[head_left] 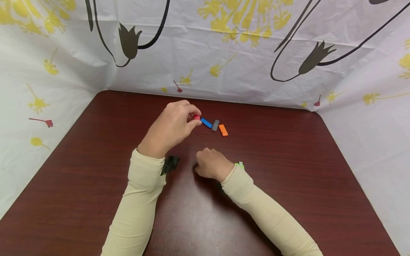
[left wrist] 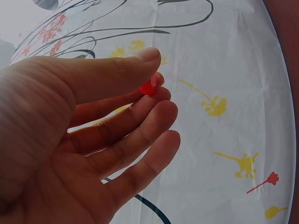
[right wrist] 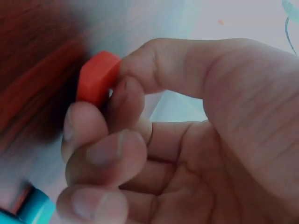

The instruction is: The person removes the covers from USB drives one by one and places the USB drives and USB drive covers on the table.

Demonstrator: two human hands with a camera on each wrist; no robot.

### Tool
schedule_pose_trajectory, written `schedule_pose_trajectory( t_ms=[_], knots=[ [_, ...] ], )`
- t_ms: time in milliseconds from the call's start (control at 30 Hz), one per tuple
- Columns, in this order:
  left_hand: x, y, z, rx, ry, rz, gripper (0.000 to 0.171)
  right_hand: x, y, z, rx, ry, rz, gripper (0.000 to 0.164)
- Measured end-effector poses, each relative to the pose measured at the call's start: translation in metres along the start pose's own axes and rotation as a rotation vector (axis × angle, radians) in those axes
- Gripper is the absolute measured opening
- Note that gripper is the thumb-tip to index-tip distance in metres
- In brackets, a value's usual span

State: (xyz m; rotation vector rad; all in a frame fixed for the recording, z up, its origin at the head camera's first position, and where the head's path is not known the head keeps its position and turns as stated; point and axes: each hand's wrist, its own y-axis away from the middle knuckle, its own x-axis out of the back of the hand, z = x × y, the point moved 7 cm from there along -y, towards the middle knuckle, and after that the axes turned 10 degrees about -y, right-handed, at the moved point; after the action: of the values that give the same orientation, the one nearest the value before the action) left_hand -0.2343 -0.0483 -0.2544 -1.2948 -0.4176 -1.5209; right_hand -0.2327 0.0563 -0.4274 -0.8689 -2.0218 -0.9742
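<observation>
My left hand (head_left: pixel 171 126) pinches a small red piece (head_left: pixel 196 117) between thumb and fingertips, at the left end of a short row of USB sticks. In the left wrist view the thumb and fingers cover most of that red piece (left wrist: pixel 148 87). Nearer to me, my right hand (head_left: pixel 213 164) is curled, its palm turned away from the head view. The right wrist view shows its thumb and forefinger gripping a red USB stick or cap (right wrist: pixel 97 78) with an angled end; only part of it shows.
A blue USB stick (head_left: pixel 206 123), a grey one (head_left: pixel 215 125) and an orange one (head_left: pixel 223 130) lie close together on the brown table (head_left: pixel 288 149). A green USB stick (head_left: pixel 239 164) pokes out beside the right sleeve. Patterned white sheeting (head_left: pixel 192 46) rises behind and at both sides.
</observation>
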Motion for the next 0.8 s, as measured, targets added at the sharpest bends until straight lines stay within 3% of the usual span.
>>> schedule_pose_trajectory(
  t_ms=[133, 200, 433, 567, 800],
  knots=[
    [-0.002, 0.000, 0.000, 0.004, 0.007, -0.009, 0.018, -0.023, -0.027, 0.033, 0.012, 0.019, 0.004, 0.027],
    [-0.002, 0.000, 0.000, 0.006, 0.008, -0.010, 0.017, -0.023, -0.027, 0.034, 0.015, 0.031, 0.003, 0.027],
    [-0.002, 0.000, 0.000, 0.001, 0.001, -0.017, 0.018, 0.034, 0.022, -0.019, 0.014, 0.026, 0.049, 0.043],
    [-0.006, -0.001, 0.001, 0.005, 0.000, -0.055, 0.019, 0.060, 0.034, -0.021, 0.016, 0.023, 0.120, 0.043],
    [-0.019, -0.003, -0.004, 0.066, -0.002, -0.206, 0.022, 0.096, 0.049, -0.007, 0.015, 0.018, 0.251, 0.033]
  ],
)
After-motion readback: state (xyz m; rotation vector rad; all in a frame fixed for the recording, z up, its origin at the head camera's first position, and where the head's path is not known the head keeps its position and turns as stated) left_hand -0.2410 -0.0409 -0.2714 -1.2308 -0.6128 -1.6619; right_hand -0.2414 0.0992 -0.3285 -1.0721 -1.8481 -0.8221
